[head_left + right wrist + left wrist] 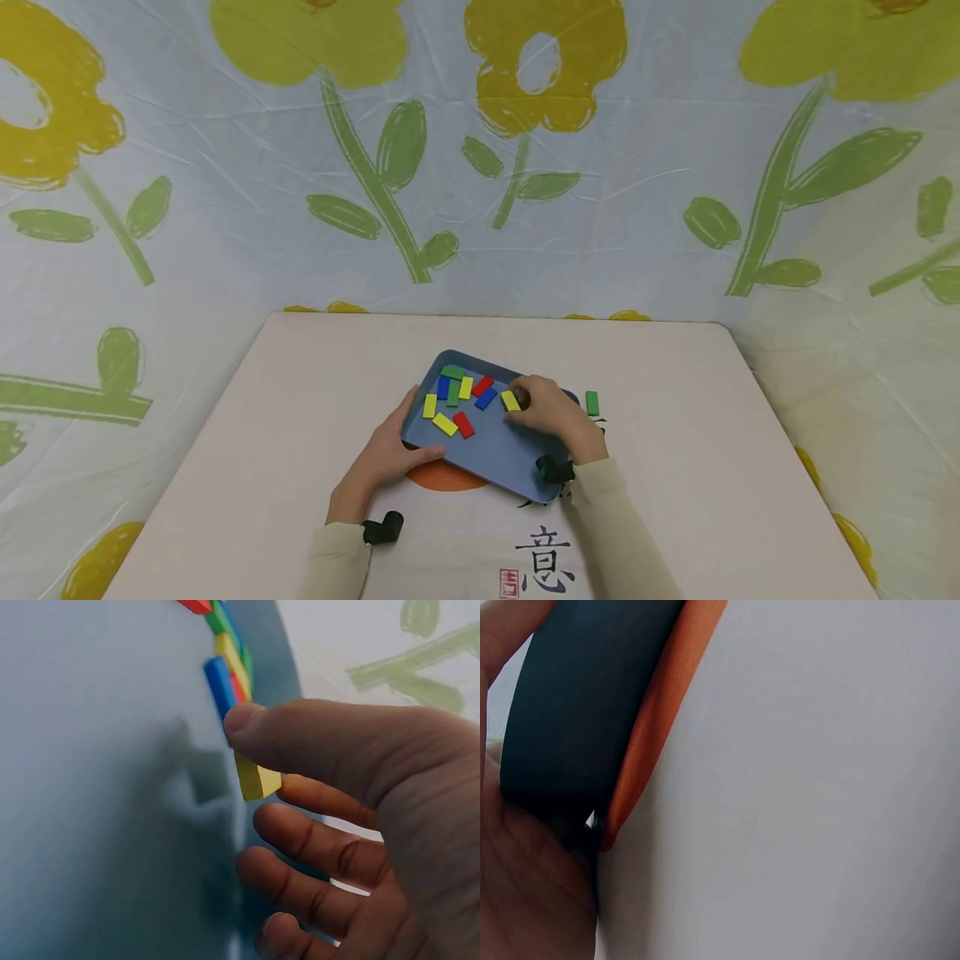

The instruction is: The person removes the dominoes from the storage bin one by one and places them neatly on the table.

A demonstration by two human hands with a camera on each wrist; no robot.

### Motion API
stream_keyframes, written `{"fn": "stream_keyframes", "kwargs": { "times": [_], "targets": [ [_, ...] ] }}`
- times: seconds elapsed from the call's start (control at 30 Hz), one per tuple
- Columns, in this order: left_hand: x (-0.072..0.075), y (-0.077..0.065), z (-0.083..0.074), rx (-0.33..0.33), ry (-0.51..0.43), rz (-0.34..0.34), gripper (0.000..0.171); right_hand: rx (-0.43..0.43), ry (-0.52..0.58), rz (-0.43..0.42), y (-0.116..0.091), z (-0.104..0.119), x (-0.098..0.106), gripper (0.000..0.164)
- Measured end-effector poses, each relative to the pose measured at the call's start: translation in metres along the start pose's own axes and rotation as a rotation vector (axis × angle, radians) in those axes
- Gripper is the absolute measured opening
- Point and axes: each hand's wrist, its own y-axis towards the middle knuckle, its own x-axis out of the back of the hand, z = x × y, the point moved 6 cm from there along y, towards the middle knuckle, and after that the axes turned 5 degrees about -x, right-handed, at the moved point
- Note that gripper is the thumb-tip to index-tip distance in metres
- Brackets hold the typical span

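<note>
A blue-grey tray (495, 454) lies at a slant on the table, several red, yellow, green and blue blocks on its left and back part. My left hand (386, 454) grips the tray's left corner, thumb along the front rim and fingers at the left side. In the left wrist view the tray's dark outer wall (585, 705) sits against the palm. Over the tray's back right part, my right hand (551, 408) pinches a yellow block (255, 778) between thumb and forefinger. A blue block (486, 398) lies just left of it.
One green block (592, 403) lies on the table (675, 433) beyond the tray's right side. An orange patch (446, 477) shows under the tray's front edge, and dark written characters (547, 560) mark the cloth nearer me. A flower-patterned curtain (600, 233) stands behind.
</note>
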Motion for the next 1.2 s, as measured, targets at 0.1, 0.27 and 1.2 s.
{"fn": "stream_keyframes", "kwargs": {
  "times": [0.1,0.27,1.2],
  "targets": [
    [0.000,0.000,0.001,-0.005,0.002,-0.001,0.118,0.004,0.000,-0.031,-0.004,0.000,0.011,0.047],
    [0.000,0.001,0.003,-0.012,0.006,-0.002,0.118,0.007,0.011,-0.064,-0.011,-0.002,0.031,0.048],
    [-0.003,0.001,0.003,0.004,0.004,0.006,0.117,-0.232,0.040,-0.163,-0.059,-0.109,0.074,0.056]
  ]
}}
